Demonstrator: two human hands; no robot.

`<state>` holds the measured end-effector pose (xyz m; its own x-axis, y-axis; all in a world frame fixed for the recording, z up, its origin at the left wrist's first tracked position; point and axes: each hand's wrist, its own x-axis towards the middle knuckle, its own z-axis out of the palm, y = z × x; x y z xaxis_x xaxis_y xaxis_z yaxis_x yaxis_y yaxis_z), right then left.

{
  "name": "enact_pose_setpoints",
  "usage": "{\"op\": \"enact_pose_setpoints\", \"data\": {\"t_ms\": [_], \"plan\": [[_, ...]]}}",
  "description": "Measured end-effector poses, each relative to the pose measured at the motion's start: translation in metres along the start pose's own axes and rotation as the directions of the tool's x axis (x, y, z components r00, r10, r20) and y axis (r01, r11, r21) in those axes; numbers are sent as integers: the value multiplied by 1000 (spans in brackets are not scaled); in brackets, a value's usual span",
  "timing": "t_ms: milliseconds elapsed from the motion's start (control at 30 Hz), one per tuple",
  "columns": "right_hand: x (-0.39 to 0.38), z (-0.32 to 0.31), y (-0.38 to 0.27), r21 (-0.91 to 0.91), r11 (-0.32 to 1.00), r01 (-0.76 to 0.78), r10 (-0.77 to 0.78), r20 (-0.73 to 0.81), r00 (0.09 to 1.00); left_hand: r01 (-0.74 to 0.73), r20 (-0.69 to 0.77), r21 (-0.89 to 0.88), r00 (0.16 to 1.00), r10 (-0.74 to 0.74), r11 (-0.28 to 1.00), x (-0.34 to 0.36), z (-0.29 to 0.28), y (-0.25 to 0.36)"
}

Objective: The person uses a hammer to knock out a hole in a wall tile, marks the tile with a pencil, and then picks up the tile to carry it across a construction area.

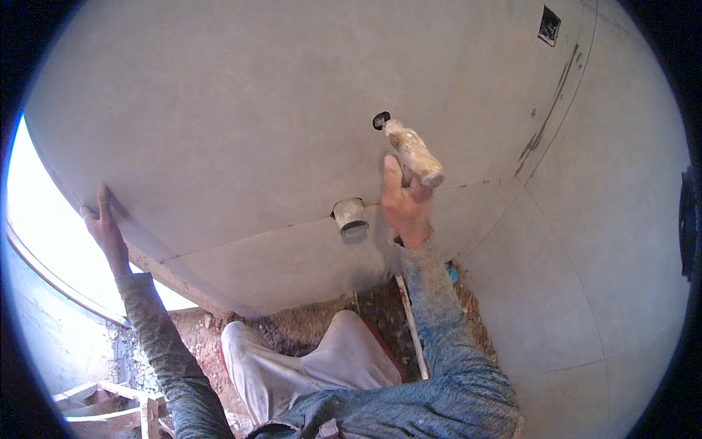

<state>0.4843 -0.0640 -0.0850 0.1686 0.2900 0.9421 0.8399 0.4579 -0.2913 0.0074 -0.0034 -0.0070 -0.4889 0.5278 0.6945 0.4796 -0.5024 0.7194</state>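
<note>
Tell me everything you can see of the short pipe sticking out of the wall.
The short pipe is pale grey, round and dusty-looking, perhaps plastic. It juts from the grey wall where a thin seam meets it, its free end toward the picture's lower edge. That end shows a dark band or opening; which is unclear. A dark gap borders its left side. The right hand is beside it, not touching.

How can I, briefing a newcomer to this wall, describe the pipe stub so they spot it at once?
On the large grey wall, find the thin seam across its lower part. The pale pipe stub sits on it, left of the right hand. Unlike the dark hole higher up, it sticks out.
</note>
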Motion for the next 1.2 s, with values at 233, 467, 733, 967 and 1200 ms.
{"op": "enact_pose_setpoints", "data": {"t_ms": [233, 467, 733, 967, 1200], "plan": [[9, -4, -10, 292, 924, -245, 236, 66, 969, -17, -58, 56, 998, 20, 998, 2, 4, -8], [22, -10, -22, 259, 835, -485, 398, 324, 858, 15, -37, 52, 999, -13, 999, 5, -4, -13], [7, 4, 0, -71, 997, 2, 0, 26, 1000, 1, 6, 6, 1000, -1, 1000, -4, 3, 3], [13, 3, -3, 11, 998, 60, -59, -76, 995, 0, -48, 25, 999, 2, 1000, 9, -1, -22], [10, 3, -4, 143, 989, -28, 38, -67, 997, -37, -41, -2, 998, 37, 999, -3, 5, -1]]}}
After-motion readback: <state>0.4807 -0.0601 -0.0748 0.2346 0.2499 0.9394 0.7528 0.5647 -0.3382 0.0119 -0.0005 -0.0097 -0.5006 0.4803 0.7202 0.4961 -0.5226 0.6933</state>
